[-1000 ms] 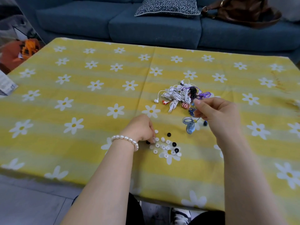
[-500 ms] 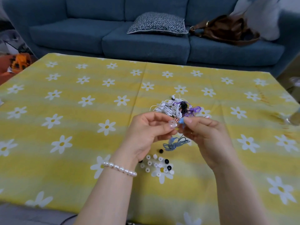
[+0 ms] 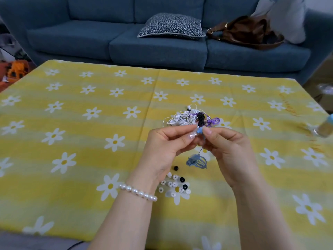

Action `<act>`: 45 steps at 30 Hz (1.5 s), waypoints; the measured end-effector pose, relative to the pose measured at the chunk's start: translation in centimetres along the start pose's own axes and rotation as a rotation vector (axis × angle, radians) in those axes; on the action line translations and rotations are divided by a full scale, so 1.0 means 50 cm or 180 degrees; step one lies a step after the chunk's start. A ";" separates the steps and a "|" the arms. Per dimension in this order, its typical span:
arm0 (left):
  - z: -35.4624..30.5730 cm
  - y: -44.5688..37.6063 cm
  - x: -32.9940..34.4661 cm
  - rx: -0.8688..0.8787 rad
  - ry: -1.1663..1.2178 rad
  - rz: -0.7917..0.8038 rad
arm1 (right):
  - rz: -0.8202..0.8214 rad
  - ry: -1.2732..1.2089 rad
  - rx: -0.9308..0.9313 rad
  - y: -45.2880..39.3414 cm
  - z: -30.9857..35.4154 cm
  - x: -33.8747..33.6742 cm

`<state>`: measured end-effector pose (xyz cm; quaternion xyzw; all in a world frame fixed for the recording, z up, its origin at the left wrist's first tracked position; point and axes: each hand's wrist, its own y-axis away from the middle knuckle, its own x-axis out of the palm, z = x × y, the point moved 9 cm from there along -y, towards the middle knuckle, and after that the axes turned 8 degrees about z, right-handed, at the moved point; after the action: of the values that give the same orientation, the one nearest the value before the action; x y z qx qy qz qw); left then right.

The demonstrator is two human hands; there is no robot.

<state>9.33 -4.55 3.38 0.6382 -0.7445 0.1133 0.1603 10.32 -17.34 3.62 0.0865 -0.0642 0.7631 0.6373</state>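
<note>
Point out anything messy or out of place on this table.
The earphones beyond the left hand and right hand lie in one knotted heap, white, black and purple cords mixed. Loose ear tips are scattered on the tablecloth below the blue earphone both hands pinch.

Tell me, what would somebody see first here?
The left hand and right hand pinch a small blue earbud mid-picture, its bundled blue cord dangling. Behind lies a tangled heap of white and purple earphone cables; below, white and black rubber ear tips dot the yellow daisy-print tablecloth.
</note>
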 end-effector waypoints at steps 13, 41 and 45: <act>0.018 -0.002 -0.002 -0.0098 0.0463 -0.0356 | -0.0397 0.0122 -0.0227 0.003 0.010 -0.004; 0.035 0.007 0.037 -0.0018 0.0733 -0.0531 | -0.1232 0.1068 -0.0758 0.030 0.049 -0.010; 0.017 0.005 0.028 0.0012 0.0752 -0.0377 | -0.0788 -0.0002 -0.0349 0.011 0.013 -0.011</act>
<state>8.80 -6.10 3.11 0.6635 -0.6812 0.1795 0.2521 9.93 -18.12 4.16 0.0591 -0.0948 0.6740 0.7303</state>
